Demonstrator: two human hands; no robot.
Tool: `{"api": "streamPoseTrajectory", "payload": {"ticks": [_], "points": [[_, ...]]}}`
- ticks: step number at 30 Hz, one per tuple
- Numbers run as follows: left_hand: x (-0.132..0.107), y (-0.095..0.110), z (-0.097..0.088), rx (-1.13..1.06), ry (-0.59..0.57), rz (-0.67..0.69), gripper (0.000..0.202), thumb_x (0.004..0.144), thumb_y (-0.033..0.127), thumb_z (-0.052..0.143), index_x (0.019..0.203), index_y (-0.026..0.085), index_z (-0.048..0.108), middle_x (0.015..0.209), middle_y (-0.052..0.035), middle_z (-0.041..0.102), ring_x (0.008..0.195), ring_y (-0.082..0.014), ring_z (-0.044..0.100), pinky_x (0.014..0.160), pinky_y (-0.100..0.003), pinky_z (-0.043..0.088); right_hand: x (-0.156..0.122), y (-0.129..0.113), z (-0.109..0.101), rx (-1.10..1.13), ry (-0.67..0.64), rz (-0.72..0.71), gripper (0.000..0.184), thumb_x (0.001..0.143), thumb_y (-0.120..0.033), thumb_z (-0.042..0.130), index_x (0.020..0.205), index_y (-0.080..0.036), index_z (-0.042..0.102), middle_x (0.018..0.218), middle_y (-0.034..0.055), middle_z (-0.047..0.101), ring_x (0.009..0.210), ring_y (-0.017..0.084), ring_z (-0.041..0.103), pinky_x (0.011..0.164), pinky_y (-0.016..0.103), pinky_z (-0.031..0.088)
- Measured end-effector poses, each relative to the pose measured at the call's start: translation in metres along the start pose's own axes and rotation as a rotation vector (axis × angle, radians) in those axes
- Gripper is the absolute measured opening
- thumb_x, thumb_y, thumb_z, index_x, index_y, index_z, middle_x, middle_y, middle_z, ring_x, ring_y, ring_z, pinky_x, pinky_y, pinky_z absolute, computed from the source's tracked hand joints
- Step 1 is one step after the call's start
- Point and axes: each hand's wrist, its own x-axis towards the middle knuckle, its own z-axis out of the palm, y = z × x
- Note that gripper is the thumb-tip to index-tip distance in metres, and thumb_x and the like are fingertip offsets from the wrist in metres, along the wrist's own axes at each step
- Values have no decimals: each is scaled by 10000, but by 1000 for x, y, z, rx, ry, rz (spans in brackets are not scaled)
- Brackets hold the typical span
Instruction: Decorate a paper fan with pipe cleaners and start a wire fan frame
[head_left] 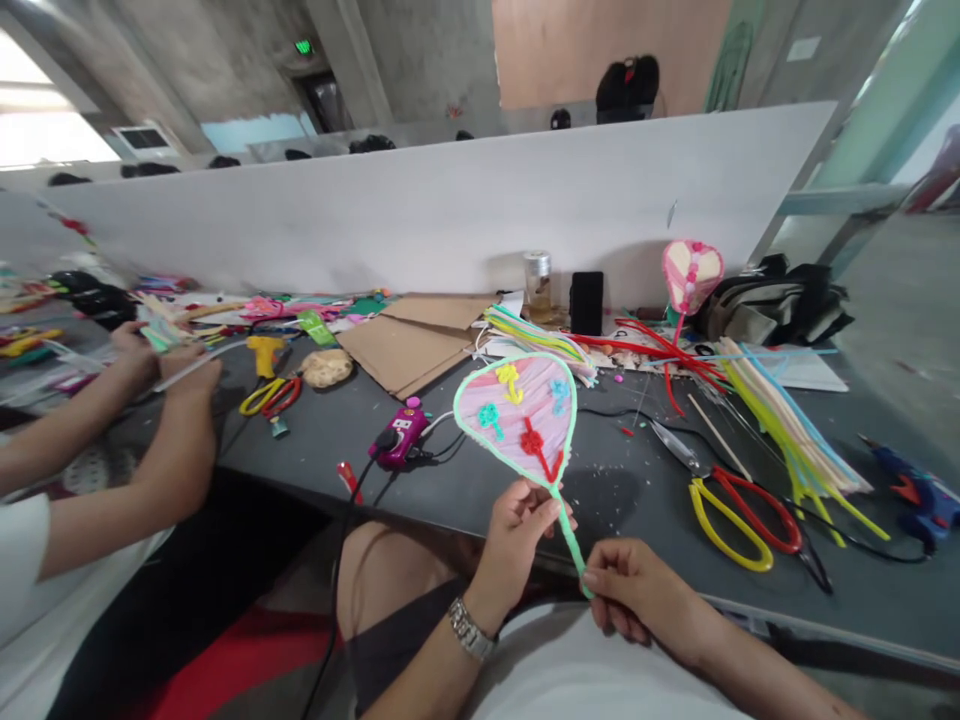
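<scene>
A handmade heart-shaped fan [517, 418] with a pink-and-white face, a pale green pipe-cleaner rim and small coloured knot decorations stands upright before me. My left hand [514, 540], with a metal wristwatch [471, 630] on its wrist, grips the green handle [570, 540] just below the fan's face. My right hand [637, 590] pinches the handle's lower end between thumb and fingers. Close beyond the fan, a magenta glue gun [397, 435] lies on the grey table [465, 490].
A co-worker's hands [165, 365] work at the left of the table. Yellow-and-red scissors [739, 520], long pipe-cleaner bundles [795, 430], a blue glue gun [919, 495], cardboard sheets [409, 340] and a second fan [691, 278] lie about. A white partition [450, 215] backs the table.
</scene>
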Motion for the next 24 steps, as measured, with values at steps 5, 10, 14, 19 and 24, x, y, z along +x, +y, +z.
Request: {"api": "streamPoseTrajectory", "payload": {"ticks": [5,10,14,19,24], "points": [[-1,-1,0,-43,-3,5,288,863,431,778,895,178,643,773,-14,708,699,-156,655,674,-272,454,-1,-4,4,6,-11,-44,561,715,-710,752,784,-194,541,762,34,753,416,46,463,378,195,274],[-4,1,1,-7,-16,-8,307,850,456,785,903,185,652,767,-12,692,712,-166,659,671,-270,457,-1,-6,6,-21,9,-30,517,710,-658,771,737,-183,570,685,10,716,399,27,382,396,204,232],[-4,1,2,8,-25,-3,300,849,457,777,898,187,655,744,-10,681,703,-167,646,662,-270,447,0,-4,5,-6,13,-22,499,693,-639,781,715,-190,565,654,12,711,409,33,378,407,205,234],[-5,0,3,26,-30,3,254,864,418,755,896,186,657,730,-7,680,692,-161,623,673,-276,446,2,-1,6,11,-2,-9,453,682,-602,767,694,-204,550,574,-13,669,391,36,348,395,211,215],[-5,-4,1,43,-40,10,227,881,396,742,891,188,652,739,-9,693,695,-159,630,684,-276,459,2,1,5,7,22,4,375,684,-536,731,685,-214,538,523,-31,634,367,40,330,389,214,207]]}}
